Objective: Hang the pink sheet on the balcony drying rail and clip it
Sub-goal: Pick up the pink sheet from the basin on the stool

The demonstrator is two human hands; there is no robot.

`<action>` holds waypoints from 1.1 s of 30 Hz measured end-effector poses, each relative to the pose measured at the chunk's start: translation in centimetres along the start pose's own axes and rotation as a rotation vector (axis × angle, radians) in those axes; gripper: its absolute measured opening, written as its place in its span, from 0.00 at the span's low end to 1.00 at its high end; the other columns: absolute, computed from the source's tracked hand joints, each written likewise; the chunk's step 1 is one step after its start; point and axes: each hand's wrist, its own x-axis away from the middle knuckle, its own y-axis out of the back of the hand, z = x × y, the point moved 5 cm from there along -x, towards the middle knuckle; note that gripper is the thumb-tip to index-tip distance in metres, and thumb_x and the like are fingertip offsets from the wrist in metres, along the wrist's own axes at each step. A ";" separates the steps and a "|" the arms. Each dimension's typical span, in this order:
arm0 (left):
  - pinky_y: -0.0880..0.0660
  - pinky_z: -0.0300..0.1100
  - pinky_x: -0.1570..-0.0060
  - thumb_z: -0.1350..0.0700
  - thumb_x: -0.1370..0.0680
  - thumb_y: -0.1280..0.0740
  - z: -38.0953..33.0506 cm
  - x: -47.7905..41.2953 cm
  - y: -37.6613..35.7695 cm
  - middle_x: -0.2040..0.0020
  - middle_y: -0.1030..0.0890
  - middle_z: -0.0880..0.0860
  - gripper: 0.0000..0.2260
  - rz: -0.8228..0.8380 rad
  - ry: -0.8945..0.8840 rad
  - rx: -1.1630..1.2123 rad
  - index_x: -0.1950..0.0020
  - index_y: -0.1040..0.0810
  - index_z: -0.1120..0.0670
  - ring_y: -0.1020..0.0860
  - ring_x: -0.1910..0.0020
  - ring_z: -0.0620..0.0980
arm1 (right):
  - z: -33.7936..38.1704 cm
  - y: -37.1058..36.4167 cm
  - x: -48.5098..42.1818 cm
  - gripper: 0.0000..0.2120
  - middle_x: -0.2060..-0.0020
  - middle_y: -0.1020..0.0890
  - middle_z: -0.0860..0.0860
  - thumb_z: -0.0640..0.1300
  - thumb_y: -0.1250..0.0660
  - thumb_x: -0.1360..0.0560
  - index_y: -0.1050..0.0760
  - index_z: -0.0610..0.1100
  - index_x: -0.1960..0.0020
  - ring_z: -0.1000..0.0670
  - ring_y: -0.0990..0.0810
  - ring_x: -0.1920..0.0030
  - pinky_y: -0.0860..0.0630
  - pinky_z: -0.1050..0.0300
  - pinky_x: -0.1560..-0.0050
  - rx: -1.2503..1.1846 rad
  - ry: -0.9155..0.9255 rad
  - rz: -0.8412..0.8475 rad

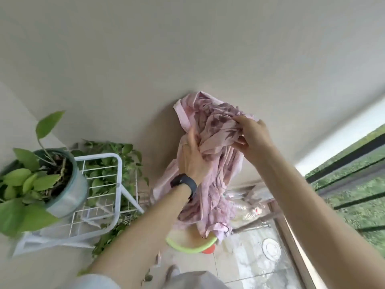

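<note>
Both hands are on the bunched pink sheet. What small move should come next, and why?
Probably pull the hands apart to open it out. The pink patterned fabric sheet is a crumpled wad gripped by the left hand and right hand, its tail hanging above the green-rimmed basin; bunched like this it could not drape over a rail.

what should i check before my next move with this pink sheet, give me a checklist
1. Grip: left hand and right hand both hold the pink sheet: ok.
2. Sheet spread out for hanging: not ok, it is bunched.
3. Lower end off the floor: ok, it dangles over the green-rimmed basin.
4. Sight of the drying rail: cannot tell, none in view.
5. Supply of clips: cannot tell, none in view.
6. Clearance from the potted plant: ok, it stands apart to the left.
</note>
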 end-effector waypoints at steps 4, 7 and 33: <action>0.27 0.37 0.50 0.61 0.28 0.30 -9.0 -7.0 7.3 0.46 0.19 0.48 0.22 -0.030 -0.084 0.245 0.34 0.26 0.51 0.22 0.47 0.49 | 10.1 2.9 2.9 0.15 0.53 0.19 0.46 0.47 0.30 0.25 0.31 0.42 0.43 0.50 0.17 0.62 0.21 0.57 0.70 0.054 0.233 -0.002; 0.26 0.30 0.61 0.67 0.24 0.39 -18.3 -9.5 13.1 0.63 0.19 0.41 0.14 -0.071 -0.144 0.501 0.57 0.19 0.51 0.21 0.58 0.46 | 15.5 5.5 5.7 0.20 0.54 0.18 0.48 0.54 0.29 0.25 0.26 0.41 0.42 0.50 0.16 0.60 0.20 0.54 0.62 0.111 0.453 0.072; 0.41 0.47 0.26 0.55 0.34 0.18 -28.5 -5.4 10.9 0.25 0.39 0.44 0.63 0.610 -0.310 0.281 0.22 0.69 0.42 0.37 0.27 0.45 | 28.4 8.8 8.1 0.16 0.50 0.15 0.48 0.38 0.39 0.28 0.21 0.48 0.44 0.47 0.18 0.49 0.21 0.52 0.49 0.393 1.000 -0.372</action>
